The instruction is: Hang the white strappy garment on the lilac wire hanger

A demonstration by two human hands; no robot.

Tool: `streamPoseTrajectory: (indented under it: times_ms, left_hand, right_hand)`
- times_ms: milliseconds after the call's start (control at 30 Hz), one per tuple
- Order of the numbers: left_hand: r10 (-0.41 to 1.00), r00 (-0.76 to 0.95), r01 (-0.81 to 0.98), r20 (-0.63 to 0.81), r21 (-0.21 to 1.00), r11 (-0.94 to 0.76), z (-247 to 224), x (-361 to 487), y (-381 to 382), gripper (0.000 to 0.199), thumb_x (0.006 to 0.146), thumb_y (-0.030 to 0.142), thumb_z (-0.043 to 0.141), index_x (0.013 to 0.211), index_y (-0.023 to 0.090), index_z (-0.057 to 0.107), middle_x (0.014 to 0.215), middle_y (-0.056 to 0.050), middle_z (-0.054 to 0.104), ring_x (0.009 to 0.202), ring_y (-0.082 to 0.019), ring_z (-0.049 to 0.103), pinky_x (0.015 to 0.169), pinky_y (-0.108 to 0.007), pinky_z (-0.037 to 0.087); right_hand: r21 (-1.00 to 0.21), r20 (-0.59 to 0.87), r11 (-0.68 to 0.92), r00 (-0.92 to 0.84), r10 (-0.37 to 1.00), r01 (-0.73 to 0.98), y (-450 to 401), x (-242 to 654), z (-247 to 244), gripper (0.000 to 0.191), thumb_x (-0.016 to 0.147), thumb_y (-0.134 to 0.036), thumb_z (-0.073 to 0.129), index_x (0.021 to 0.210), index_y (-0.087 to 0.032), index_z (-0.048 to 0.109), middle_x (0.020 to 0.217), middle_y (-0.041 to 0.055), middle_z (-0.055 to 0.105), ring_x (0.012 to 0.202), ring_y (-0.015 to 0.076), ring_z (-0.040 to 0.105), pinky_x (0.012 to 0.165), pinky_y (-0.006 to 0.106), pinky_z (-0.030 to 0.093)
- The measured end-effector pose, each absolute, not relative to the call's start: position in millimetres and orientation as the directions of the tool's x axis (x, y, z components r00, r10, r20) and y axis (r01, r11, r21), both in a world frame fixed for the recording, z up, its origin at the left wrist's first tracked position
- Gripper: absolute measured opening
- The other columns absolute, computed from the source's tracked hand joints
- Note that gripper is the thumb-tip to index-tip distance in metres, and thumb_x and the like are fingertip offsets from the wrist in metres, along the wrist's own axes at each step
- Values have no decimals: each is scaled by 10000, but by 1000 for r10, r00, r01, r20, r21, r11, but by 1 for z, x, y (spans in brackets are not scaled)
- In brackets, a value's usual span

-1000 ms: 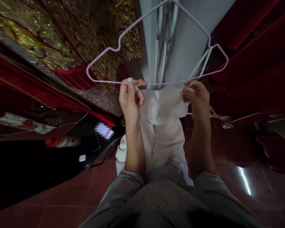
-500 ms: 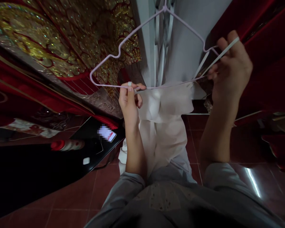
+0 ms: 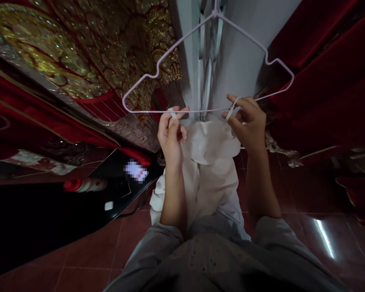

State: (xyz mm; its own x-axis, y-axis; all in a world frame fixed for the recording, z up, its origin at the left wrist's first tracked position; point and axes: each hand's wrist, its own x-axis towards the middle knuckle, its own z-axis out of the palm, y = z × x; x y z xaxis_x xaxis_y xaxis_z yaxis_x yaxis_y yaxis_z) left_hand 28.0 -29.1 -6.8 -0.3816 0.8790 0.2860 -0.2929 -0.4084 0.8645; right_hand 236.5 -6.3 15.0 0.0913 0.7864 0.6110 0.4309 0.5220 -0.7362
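Note:
A pale pink clothes hanger (image 3: pixel 240 32) hangs in front of me, its bottom bar running level past both hands. A whitish piece of clothing (image 3: pixel 211 140) hangs below the bar; its exact kind I cannot make out. My left hand (image 3: pixel 172 136) is closed at the bar's left part, with a white strap (image 3: pixel 172 113) across thumb and fingers. Near the right part of the bar, my right hand (image 3: pixel 251 123) has index finger and thumb inside a white strap loop (image 3: pixel 232 108), stretching it. The lower ends of the straps are partly hidden by my fingers.
Gold-sequined red garments (image 3: pixel 140 36) hang at the left, and dark red cloth (image 3: pixel 328 81) at the right. Behind the hanger stands a folding metal frame (image 3: pixel 211 61). A black table (image 3: pixel 79 219) at left bears a red-capped bottle (image 3: pixel 91 185), a phone (image 3: pixel 136 170) and a small white case (image 3: pixel 108 205).
My right hand has moved left and down from the hanger's right end, bringing its strap loop off that end. The left hand and hanger shifted slightly right; the clothing hangs slightly lower.

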Motion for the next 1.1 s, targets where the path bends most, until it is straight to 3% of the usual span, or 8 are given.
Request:
streamPoseTrajectory:
  times_ms: [100, 200, 267, 367, 667, 833, 967, 1100]
  left_hand:
    - [723, -584, -92, 368, 855, -510, -20, 8, -25, 172, 993, 434, 729, 1061, 295, 803, 1259, -43, 805, 621, -131, 540, 539, -302, 385]
    - [515, -704, 103, 489, 788, -608, -25, -26, -14, 93, 995, 370, 767, 978, 285, 799, 1148, -23, 821, 1083, -250, 721, 756, -363, 524]
    - [530, -649, 97, 545, 750, -654, -21, -47, -6, 104, 1023, 391, 771, 997, 292, 786, 1104, -14, 824, 1453, -331, 604, 870, -433, 537]
    - [638, -529, -4, 559, 750, -661, -7, -66, -1, 224, 951, 431, 883, 1089, 281, 788, 1201, 0, 826, 1610, -399, 464, 920, -477, 546]
    - [765, -459, -106, 451, 827, -552, 0, -90, -8, 517, 857, 457, 990, 1255, 243, 739, 1403, 0, 766, 1641, -405, 422, 1171, -507, 526]
    - [695, -294, 61, 656, 739, -671, 19, -78, 14, 584, 743, 568, 1019, 1183, 245, 812, 1150, -55, 807, 1107, -288, 747, 1026, -458, 599]
    - [732, -95, 235, 674, 730, -642, 57, -64, 25, 278, 824, 391, 982, 967, 260, 782, 831, -2, 645, 791, -212, 587, 932, -418, 581]
    - [800, 0, 330, 600, 755, -566, 77, -64, 26, 279, 787, 106, 949, 816, 261, 718, 838, 3, 633, 852, -229, 535, 1052, -422, 538]
  right_hand:
    - [-752, 617, 532, 128, 777, 390, -1, 244, 18, 326, 873, -483, 843, 1176, -366, 823, 933, 1, 671, 702, 138, 589, 673, 357, 606]
    - [-745, 642, 562, 161, 749, 359, 3, 252, 19, 310, 895, -486, 838, 1168, -339, 832, 898, 9, 631, 803, 170, 659, 736, 379, 632]
    - [-741, 652, 573, 170, 739, 350, 4, 254, 19, 307, 903, -506, 835, 1156, -333, 836, 881, 12, 618, 845, 191, 680, 765, 401, 644]
    - [-744, 648, 572, 165, 743, 346, 3, 251, 19, 310, 899, -527, 834, 1155, -352, 827, 887, 15, 623, 835, 200, 671, 763, 423, 650]
    - [-737, 641, 556, 136, 755, 385, -2, 254, 19, 327, 921, -498, 799, 1206, -339, 818, 895, 0, 647, 747, 157, 629, 716, 368, 610]
    - [-666, 692, 599, 71, 718, 444, -5, 246, 17, 297, 930, -482, 807, 1170, -308, 831, 916, 5, 682, 609, 94, 466, 582, 289, 475]
    - [-627, 733, 630, 72, 677, 459, -8, 240, 16, 237, 937, -438, 798, 1141, -324, 839, 929, 6, 694, 612, 102, 453, 556, 293, 430]
    - [-654, 714, 623, 77, 696, 429, -11, 239, 15, 253, 907, -440, 835, 1133, -328, 840, 904, 2, 681, 610, 102, 461, 546, 290, 435]
